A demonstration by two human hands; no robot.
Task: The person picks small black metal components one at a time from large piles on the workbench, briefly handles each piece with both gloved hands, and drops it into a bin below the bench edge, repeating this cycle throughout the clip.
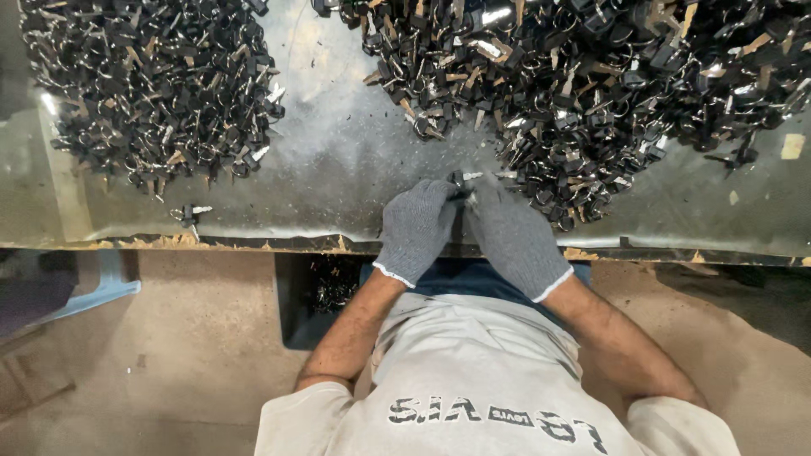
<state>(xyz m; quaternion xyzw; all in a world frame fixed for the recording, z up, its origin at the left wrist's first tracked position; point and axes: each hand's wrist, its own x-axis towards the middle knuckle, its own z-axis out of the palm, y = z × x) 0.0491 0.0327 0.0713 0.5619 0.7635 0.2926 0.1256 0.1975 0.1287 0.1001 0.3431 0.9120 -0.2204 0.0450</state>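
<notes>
Two hands in grey knit gloves meet at the near edge of the worktop (338,160), which is a dull, scratched metal sheet. The left hand (416,230) and the right hand (515,236) are both closed around one small key (467,179). The key has a black head and a thin shiny blade that pokes out to the right, just past the fingertips. It sits between the two hands, right at the near side of the big pile on the right (591,93). That pile is full of the same little black and silver keys on rings. Another pile on the left (152,84) lies well apart from the hands. One loose key (189,213) lies alone near the left pile, close to the worktop edge. The held key looks light, hard and stiff, so it should not bend or break. The metal blade may be slippery, and the gloves make fine touch harder. The black head looks like the best place to pinch it. Below the edge, a dark bin (321,295) holds more small pieces.
</notes>
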